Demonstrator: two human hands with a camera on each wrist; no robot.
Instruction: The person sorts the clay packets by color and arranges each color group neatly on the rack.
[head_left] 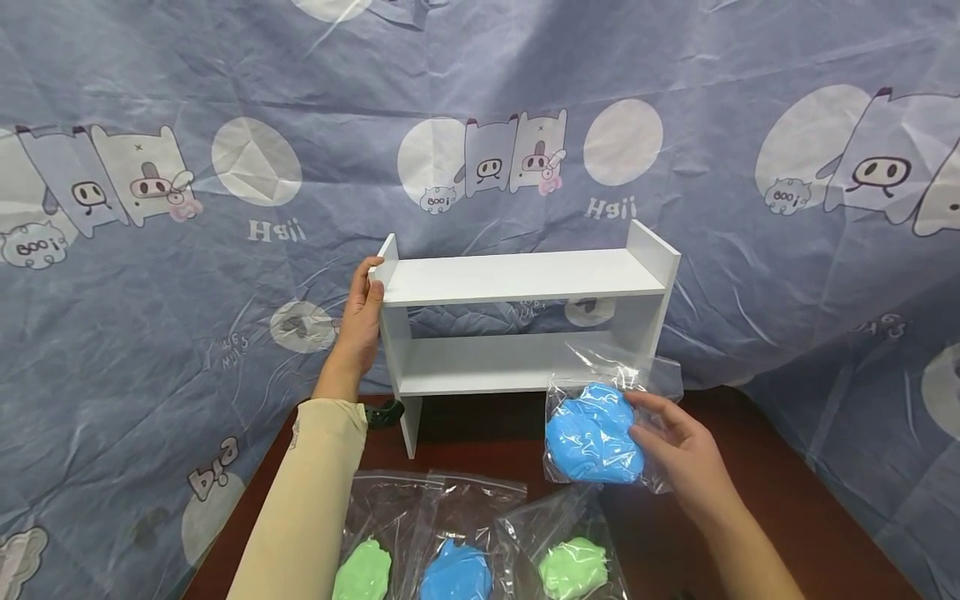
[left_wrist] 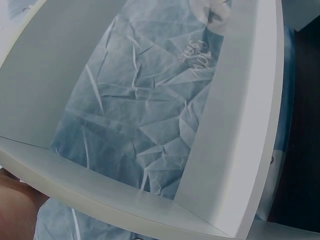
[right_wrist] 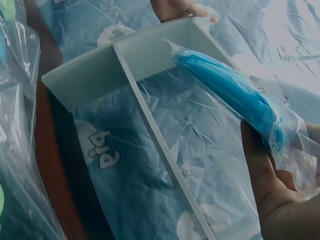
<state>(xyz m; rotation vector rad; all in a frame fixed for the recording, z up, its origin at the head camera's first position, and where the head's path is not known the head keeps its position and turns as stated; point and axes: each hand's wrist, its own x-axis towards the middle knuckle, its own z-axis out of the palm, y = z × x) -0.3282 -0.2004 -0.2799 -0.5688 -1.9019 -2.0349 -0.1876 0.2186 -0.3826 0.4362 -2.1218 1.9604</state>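
A white two-tier shelf (head_left: 517,279) stands at the back of the table. My left hand (head_left: 362,321) grips its left side panel near the top, thumb in front and fingers round the outer edge. In the left wrist view only part of that hand (left_wrist: 20,205) shows behind the shelf's frame (left_wrist: 250,125). My right hand (head_left: 686,450) pinches a clear plastic bag with a flattened lump of blue clay-like material (head_left: 592,437), held up before the shelf's lower right. Seen edge-on in the right wrist view, the blue lump (right_wrist: 225,87) lies between thumb and fingers.
Nearer me on the dark red table (head_left: 780,500) lie clear bags with a green lump (head_left: 363,573), a blue lump (head_left: 456,575) and another green lump (head_left: 573,569). A blue-grey cartoon-print cloth (head_left: 337,125) hangs behind and around the table.
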